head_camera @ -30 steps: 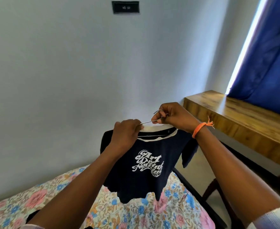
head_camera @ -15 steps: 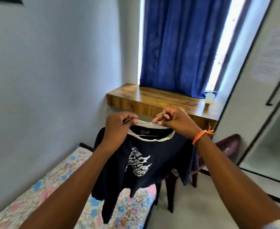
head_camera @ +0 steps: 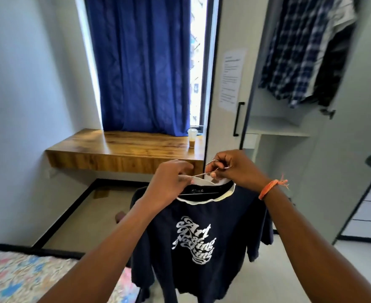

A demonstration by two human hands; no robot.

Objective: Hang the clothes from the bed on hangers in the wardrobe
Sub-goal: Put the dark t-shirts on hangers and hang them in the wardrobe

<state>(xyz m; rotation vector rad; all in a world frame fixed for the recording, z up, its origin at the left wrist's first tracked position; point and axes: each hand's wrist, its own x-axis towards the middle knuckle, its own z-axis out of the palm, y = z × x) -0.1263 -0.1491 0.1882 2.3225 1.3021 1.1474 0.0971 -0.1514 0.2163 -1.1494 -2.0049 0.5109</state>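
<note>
We see the bed (head_camera: 37, 278) lower left of the navy T-shirt (head_camera: 202, 237). On the counter (head_camera: 123, 149) beyond the shirt, a cup (head_camera: 192, 137) holds some brown drink. Our left hand (head_camera: 169, 182) pinches the wire hanger (head_camera: 204, 173) at the collar; our right hand (head_camera: 234, 169) grips its hook. Right of the shirt, the open wardrobe (head_camera: 289, 127) holds hanging checked shirts (head_camera: 300, 51).
</note>
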